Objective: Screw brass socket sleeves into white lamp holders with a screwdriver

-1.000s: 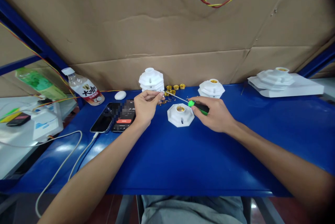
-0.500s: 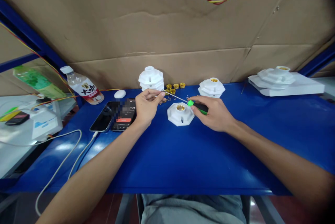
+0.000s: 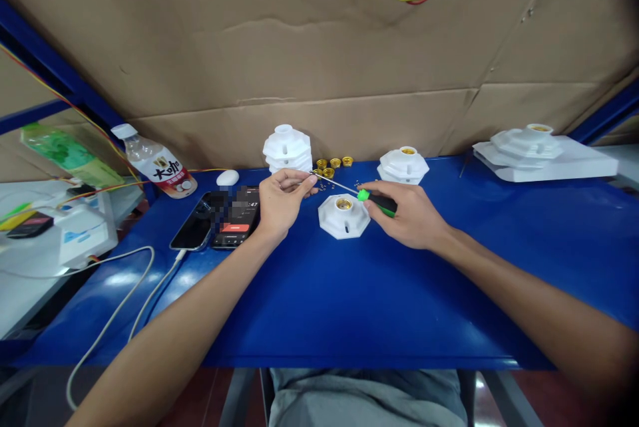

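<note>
My left hand (image 3: 280,201) has crept slightly toward the screwdriver (image 3: 355,191) tip, fingers pinched there. My right hand (image 3: 407,214) grips its handle above the white lamp holder (image 3: 344,215).

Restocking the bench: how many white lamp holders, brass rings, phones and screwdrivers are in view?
White lamp holders: 4, at
Brass rings: 4 visible, around
Phones: 2, around
Screwdriver: 1
Total: 11

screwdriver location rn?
Head view, centre: the screwdriver is in the right hand, its shaft crossing above the white lamp socket toward the left hand.
</note>
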{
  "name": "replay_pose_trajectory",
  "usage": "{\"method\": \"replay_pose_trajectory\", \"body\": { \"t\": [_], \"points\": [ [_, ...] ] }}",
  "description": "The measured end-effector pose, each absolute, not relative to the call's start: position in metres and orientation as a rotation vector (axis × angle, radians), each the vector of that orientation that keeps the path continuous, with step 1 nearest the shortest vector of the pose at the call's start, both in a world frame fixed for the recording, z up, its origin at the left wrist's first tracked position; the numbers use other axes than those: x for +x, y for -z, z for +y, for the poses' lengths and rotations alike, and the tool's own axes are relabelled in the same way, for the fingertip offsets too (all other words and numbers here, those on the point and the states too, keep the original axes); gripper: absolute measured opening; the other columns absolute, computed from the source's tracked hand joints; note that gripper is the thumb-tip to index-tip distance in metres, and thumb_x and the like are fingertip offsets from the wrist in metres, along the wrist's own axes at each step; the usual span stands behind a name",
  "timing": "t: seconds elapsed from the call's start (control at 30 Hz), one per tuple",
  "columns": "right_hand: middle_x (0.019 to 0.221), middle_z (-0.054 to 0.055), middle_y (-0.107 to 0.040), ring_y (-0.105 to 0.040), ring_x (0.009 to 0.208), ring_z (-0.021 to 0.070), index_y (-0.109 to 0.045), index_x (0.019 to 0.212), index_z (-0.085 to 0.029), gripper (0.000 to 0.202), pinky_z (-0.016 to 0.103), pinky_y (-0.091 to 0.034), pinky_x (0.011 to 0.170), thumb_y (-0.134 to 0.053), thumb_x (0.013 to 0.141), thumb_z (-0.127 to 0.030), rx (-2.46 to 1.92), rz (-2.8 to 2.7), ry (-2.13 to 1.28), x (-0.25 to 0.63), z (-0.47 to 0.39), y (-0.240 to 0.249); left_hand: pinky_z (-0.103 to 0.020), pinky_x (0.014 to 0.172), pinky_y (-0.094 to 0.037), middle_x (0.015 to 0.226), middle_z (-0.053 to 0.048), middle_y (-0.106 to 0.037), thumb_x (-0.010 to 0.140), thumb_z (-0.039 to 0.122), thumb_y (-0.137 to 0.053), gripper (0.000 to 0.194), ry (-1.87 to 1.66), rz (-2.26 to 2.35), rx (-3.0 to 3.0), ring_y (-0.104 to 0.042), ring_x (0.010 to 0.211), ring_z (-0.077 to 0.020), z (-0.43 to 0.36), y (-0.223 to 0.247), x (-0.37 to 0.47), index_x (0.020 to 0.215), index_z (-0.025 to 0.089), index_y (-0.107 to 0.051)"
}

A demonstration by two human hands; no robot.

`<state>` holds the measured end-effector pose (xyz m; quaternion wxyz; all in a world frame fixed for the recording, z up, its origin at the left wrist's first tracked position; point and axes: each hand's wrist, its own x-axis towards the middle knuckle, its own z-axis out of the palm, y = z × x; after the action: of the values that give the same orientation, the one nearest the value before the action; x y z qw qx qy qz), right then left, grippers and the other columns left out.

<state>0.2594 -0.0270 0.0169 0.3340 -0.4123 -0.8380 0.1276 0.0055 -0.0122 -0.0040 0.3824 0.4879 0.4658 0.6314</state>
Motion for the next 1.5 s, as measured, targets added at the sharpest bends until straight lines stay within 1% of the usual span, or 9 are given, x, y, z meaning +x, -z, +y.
{"method": "replay_pose_trajectory", "body": {
  "t": [0.27, 0.37, 0.53, 0.63, 0.73, 0.9, 1.03, 1.23, 1.5],
  "points": [
    [0.118, 0.011, -0.082, -0.078, 0.1, 0.0283, -0.076, 0.122, -0.021, 0.03, 0.046, -0.061, 0.091, -0.061, 0.099, -0.032, -1.087, -2.177, -0.337, 0.259, -0.028, -0.017, -0.034, 0.072, -0.068, 0.085, -0.008, -0.082, 0.077, 0.039, -0.092, 0.034, -1.573, 1.175, 1.322, -0.08, 0.071, -0.0211, -0.013, 0.002, 0.005, 0.091, 0.019, -0.068],
    [0.116, 0.01, -0.082, -0.077, 0.098, 0.0279, -0.076, 0.121, -0.022, 0.029, 0.046, -0.061, 0.089, -0.062, 0.098, -0.032, -1.093, -2.163, -0.341, 0.259, -0.028, -0.018, -0.034, 0.065, -0.067, 0.089, -0.006, -0.081, 0.07, 0.036, -0.097, 0.052, -1.566, 1.174, 1.335, -0.078, 0.068, -0.0214, -0.014, 0.001, 0.004, 0.101, 0.024, -0.058],
    [0.108, 0.008, -0.082, -0.077, 0.094, 0.0262, -0.075, 0.116, -0.022, 0.024, 0.043, -0.059, 0.089, -0.064, 0.097, -0.032, -1.132, -2.072, -0.38, 0.263, -0.025, -0.022, -0.028, 0.055, -0.055, 0.094, -0.003, -0.074, 0.07, 0.045, -0.097, 0.056, -1.456, 1.321, 1.607, -0.063, 0.055, -0.0111, -0.017, 0.004, 0.003, 0.105, 0.023, -0.058],
    [0.101, 0.007, -0.08, -0.076, 0.092, 0.0248, -0.072, 0.117, -0.022, 0.024, 0.041, -0.058, 0.087, -0.066, 0.097, -0.034, -1.16, -1.998, -0.417, 0.266, -0.022, -0.024, -0.033, 0.067, -0.057, 0.105, -0.008, -0.075, 0.077, 0.052, -0.092, 0.052, -1.189, 1.337, 1.968, -0.066, 0.069, -0.0163, -0.022, 0.006, 0.006, 0.114, 0.021, -0.071],
    [0.095, 0.005, -0.078, -0.073, 0.086, 0.0228, -0.07, 0.117, -0.023, 0.024, 0.039, -0.055, 0.081, -0.067, 0.098, -0.036, -1.184, -1.95, -0.456, 0.267, -0.021, -0.022, -0.045, 0.09, -0.059, 0.122, -0.013, -0.074, 0.083, 0.051, -0.088, 0.05, -0.996, 1.248, 2.207, -0.071, 0.101, -0.028, -0.026, 0.009, 0.009, 0.123, 0.024, -0.076],
    [0.091, 0.004, -0.074, -0.068, 0.076, 0.02, -0.069, 0.118, -0.023, 0.025, 0.038, -0.053, 0.075, -0.066, 0.099, -0.038, -1.159, -1.907, -0.534, 0.268, -0.021, -0.022, -0.054, 0.112, -0.051, 0.138, -0.015, -0.07, 0.092, 0.04, -0.081, 0.038, -1.052, 1.103, 2.187, -0.065, 0.131, -0.0328, -0.024, 0.016, 0.009, 0.126, 0.025, -0.073],
    [0.105, 0.007, -0.076, -0.069, 0.083, 0.0214, -0.069, 0.118, -0.024, 0.024, 0.039, -0.055, 0.076, -0.067, 0.099, -0.038, -1.116, -1.852, -0.538, 0.271, -0.019, -0.024, -0.05, 0.107, -0.056, 0.137, -0.013, -0.071, 0.087, 0.031, -0.086, 0.042, -1.165, 0.99, 1.956, -0.068, 0.127, -0.0313, -0.02, 0.017, 0.007, 0.125, 0.024, -0.068],
    [0.108, 0.006, -0.075, -0.071, 0.09, 0.0238, -0.07, 0.115, -0.026, 0.019, 0.04, -0.057, 0.075, -0.07, 0.098, -0.033, -1.075, -1.789, -0.504, 0.276, -0.013, -0.025, -0.047, 0.094, -0.064, 0.136, -0.016, -0.071, 0.068, 0.026, -0.097, 0.082, -1.173, 0.904, 1.59, -0.075, 0.113, -0.0309, -0.014, 0.018, 0.005, 0.139, 0.022, -0.055],
    [0.108, 0.007, -0.076, -0.071, 0.093, 0.0249, -0.069, 0.114, -0.025, 0.019, 0.042, -0.057, 0.079, -0.068, 0.098, -0.035, -1.083, -1.831, -0.543, 0.273, -0.015, -0.022, -0.047, 0.085, -0.061, 0.111, -0.014, -0.077, 0.072, 0.055, -0.094, 0.075, -0.894, 1.302, 1.899, -0.073, 0.095, -0.0285, -0.024, 0.012, 0.007, 0.129, 0.017, -0.063]
  ]
}}
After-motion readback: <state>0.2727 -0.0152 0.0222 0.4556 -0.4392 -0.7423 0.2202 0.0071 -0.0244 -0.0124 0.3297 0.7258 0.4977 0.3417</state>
